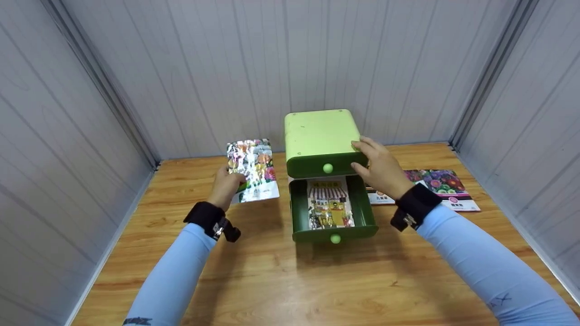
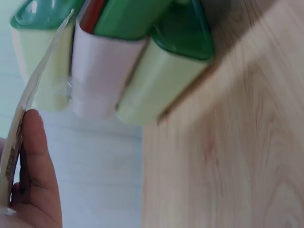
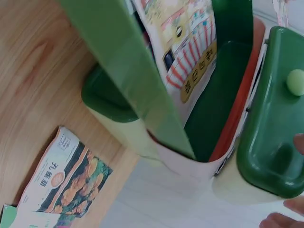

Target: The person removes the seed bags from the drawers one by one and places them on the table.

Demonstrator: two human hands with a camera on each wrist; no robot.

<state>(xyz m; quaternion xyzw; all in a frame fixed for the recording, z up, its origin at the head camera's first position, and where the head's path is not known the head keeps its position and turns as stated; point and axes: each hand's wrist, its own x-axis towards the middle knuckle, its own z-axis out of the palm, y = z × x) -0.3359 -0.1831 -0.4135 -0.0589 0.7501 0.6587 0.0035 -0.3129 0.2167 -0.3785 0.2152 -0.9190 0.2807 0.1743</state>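
In the head view my left hand (image 1: 226,185) pinches a shiny seed packet (image 1: 254,170) printed with colourful flowers, thumb on its face, raised left of a small green drawer cabinet (image 1: 321,131). My right hand (image 1: 383,170) rests against the cabinet's upper right edge, fingers spread. The top drawer (image 1: 310,167) is closed. Below it a green drawer (image 1: 312,236) is pulled out, with a packet (image 1: 331,206) showing a striped awning lying inside. The right wrist view shows a third, lowest tier (image 3: 107,97) beneath the pulled-out drawer.
More flower seed packets (image 1: 446,185) lie on the wooden table (image 1: 267,285), right of the cabinet and partly behind my right forearm. Panelled walls (image 1: 217,77) enclose the table at the back and sides.
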